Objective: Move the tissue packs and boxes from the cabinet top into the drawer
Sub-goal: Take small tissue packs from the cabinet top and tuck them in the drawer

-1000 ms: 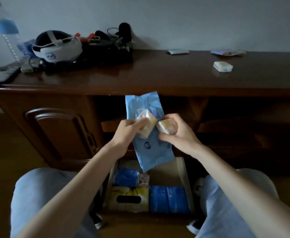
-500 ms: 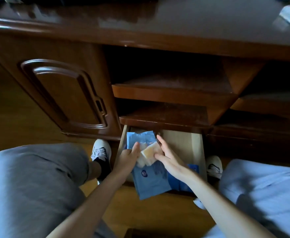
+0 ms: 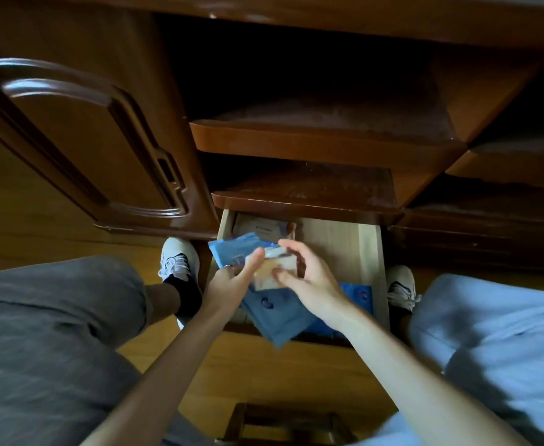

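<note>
Over the open drawer [image 3: 365,252], my left hand [image 3: 232,281] grips the blue pack [image 3: 277,313]; my right hand [image 3: 309,278] pinches small packets [image 3: 272,273] (blurred).

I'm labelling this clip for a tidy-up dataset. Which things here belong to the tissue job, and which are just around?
Job:
left hand
right hand
big blue tissue pack
small pale packs
open drawer
blue packs already inside

Just around:
cabinet door
empty shelves
white shoes
wooden floor
</note>
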`<state>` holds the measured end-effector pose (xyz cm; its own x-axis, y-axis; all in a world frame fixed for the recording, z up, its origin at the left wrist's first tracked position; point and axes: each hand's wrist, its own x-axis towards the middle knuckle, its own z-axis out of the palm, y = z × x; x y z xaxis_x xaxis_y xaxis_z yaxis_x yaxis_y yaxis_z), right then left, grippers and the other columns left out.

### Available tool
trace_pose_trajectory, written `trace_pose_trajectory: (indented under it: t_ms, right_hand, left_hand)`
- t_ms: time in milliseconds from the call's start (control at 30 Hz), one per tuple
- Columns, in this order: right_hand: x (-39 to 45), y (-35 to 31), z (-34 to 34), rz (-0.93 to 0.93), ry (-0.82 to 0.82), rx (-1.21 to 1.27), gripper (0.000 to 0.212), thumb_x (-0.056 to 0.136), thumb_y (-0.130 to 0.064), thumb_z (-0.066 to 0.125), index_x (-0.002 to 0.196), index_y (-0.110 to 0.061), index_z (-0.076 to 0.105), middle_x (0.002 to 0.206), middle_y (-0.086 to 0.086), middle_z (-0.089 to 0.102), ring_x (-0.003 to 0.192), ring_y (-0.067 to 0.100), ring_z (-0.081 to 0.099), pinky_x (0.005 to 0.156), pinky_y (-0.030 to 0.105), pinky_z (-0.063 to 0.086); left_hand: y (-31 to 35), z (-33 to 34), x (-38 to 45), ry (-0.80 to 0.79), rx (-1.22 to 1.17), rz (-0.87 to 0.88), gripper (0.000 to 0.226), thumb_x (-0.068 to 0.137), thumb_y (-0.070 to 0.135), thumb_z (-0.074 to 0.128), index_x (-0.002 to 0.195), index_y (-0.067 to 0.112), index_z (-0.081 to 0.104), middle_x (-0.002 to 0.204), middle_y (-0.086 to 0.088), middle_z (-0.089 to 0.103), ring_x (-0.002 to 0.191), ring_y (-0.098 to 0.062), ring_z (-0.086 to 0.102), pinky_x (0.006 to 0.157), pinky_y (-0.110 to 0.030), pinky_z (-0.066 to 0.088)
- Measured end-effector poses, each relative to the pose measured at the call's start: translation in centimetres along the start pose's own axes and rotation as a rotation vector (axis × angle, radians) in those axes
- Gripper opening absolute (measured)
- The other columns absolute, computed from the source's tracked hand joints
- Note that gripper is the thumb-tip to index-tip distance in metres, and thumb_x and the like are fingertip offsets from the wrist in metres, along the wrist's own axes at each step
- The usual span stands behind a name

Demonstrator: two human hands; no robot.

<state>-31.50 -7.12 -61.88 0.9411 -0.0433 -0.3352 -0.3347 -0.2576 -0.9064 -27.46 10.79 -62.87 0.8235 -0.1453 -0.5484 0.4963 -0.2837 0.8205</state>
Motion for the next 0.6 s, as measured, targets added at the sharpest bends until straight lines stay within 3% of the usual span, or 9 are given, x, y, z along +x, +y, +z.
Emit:
trace_pose_trajectory:
  t_ms: [100, 167, 233, 333, 400, 467, 533, 600]
  right_hand:
    - [-0.3, -0.1, 0.0, -0.033, 0.021, 0.025, 0.063, 0.094, -0.028, 0.073, 0.148, -0.039, 0.044, 0.142, -0.015, 0.052, 0.113, -0.015, 0.053, 0.076, 0.005, 0.049]
    - [-0.4, 0.1, 0.2, -0.049, 0.017, -0.006, 0.068, 0.092, -0.04, 0.074, 0.151, -0.041, 0.04, 0.147, -0.011, 0.05, 0.123, -0.005, 0.052, 0.085, 0.013, 0.051]
    - [-0.4, 0.0, -0.1, -0.005, 0.024, -0.057, 0.075, 0.085, -0.064, 0.069, 0.151, -0.048, 0.038, 0.147, -0.014, 0.045, 0.128, -0.002, 0.046, 0.093, 0.023, 0.044]
    - [-0.3, 0.3, -1.2, 0.205, 0.017, 0.144, 0.062, 0.076, -0.083, 0.057, 0.133, -0.059, 0.048, 0.132, -0.025, 0.055, 0.107, -0.016, 0.055, 0.08, 0.019, 0.041]
    - [-0.5, 1.3, -1.8, 0.329, -0.016, 0.174, 0.038, 0.082, -0.071, 0.066, 0.114, -0.053, 0.058, 0.117, -0.021, 0.067, 0.095, -0.009, 0.064, 0.073, 0.019, 0.045]
    - [-0.7, 2.9, -2.4, 0.387, -0.077, 0.083, 0.034, 0.077, -0.057, 0.08, 0.106, -0.045, 0.065, 0.099, -0.017, 0.077, 0.085, 0.001, 0.072, 0.073, 0.023, 0.051]
    - [-0.7, 3.8, -3.3, 0.394, -0.065, 0.069, 0.037, 0.077, -0.044, 0.084, 0.11, -0.036, 0.07, 0.095, -0.015, 0.079, 0.082, 0.003, 0.075, 0.071, 0.024, 0.054]
    - [-0.2, 4.4, -5.0, 0.401, 0.078, 0.114, 0.03, 0.083, -0.03, 0.081, 0.112, -0.025, 0.071, 0.091, -0.007, 0.08, 0.081, 0.01, 0.076, 0.065, 0.024, 0.056]
  left_hand:
    - [-0.1, 0.1, -0.3, -0.085, 0.03, 0.126, 0.069, 0.069, 0.083, 0.067, 0.106, 0.025, 0.076, 0.1, 0.008, 0.078, 0.096, -0.014, 0.074, 0.085, -0.042, 0.061]
    - [0.0, 0.3, -0.4, -0.101, 0.054, 0.212, 0.057, 0.079, 0.071, 0.067, 0.111, 0.024, 0.073, 0.101, 0.01, 0.078, 0.094, -0.01, 0.074, 0.082, -0.04, 0.062]
    - [0.2, 0.2, -0.5, -0.068, 0.013, 0.25, 0.052, 0.081, 0.064, 0.067, 0.11, 0.022, 0.074, 0.1, 0.007, 0.078, 0.092, -0.011, 0.074, 0.078, -0.038, 0.061]
    - [0.6, -0.2, -0.2, -0.038, -0.159, 0.16, 0.053, 0.078, 0.063, 0.072, 0.105, 0.017, 0.076, 0.099, -0.003, 0.079, 0.092, -0.02, 0.075, 0.072, -0.034, 0.059]
    - [0.7, -0.4, -0.1, -0.085, -0.232, 0.053, 0.05, 0.08, 0.059, 0.073, 0.104, 0.016, 0.077, 0.1, -0.004, 0.079, 0.094, -0.022, 0.075, 0.068, -0.026, 0.057]
    - [0.5, -0.1, -0.1, -0.119, -0.223, -0.03, 0.046, 0.082, 0.055, 0.073, 0.103, 0.015, 0.078, 0.1, -0.003, 0.079, 0.095, -0.02, 0.075, 0.071, -0.025, 0.056]
    - [0.2, 0.4, 0.1, -0.014, -0.203, -0.051, 0.037, 0.085, 0.05, 0.074, 0.096, 0.015, 0.077, 0.095, -0.001, 0.078, 0.092, -0.02, 0.074, 0.077, -0.034, 0.059]
    - [0.2, 0.1, 0.5, 0.18, -0.262, -0.065, 0.032, 0.086, 0.046, 0.075, 0.092, 0.014, 0.07, 0.089, -0.003, 0.072, 0.079, -0.017, 0.07, 0.075, -0.04, 0.059]
